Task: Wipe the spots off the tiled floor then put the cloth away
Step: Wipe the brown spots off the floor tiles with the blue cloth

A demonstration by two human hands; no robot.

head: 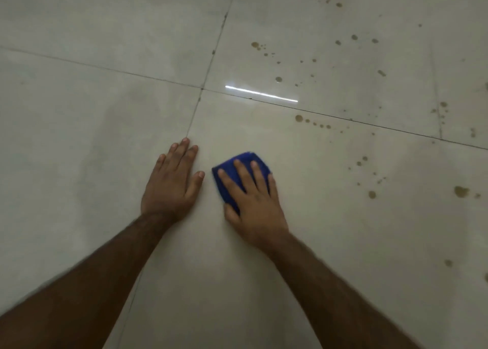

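head view, looking down on tiled floor (79, 110), pale and glossy, grout lines crossing ahead of the hands. brown spots (298, 118) scattered right and ahead-right, none under or left of the hands. left hand (171, 184) flat on bare tile, fingers loosely together, holding nothing, likely bracing. right hand (253, 203) spread flat, fingers apart, pressing down on blue cloth (232, 171), not clenched round it. cloth folded small, on the floor just beside left hand, edges blurred. nearest spots lie ahead-right of cloth, well apart, so right hand is the nearer one; next stroke probably forward and right. most spots not yet wiped.
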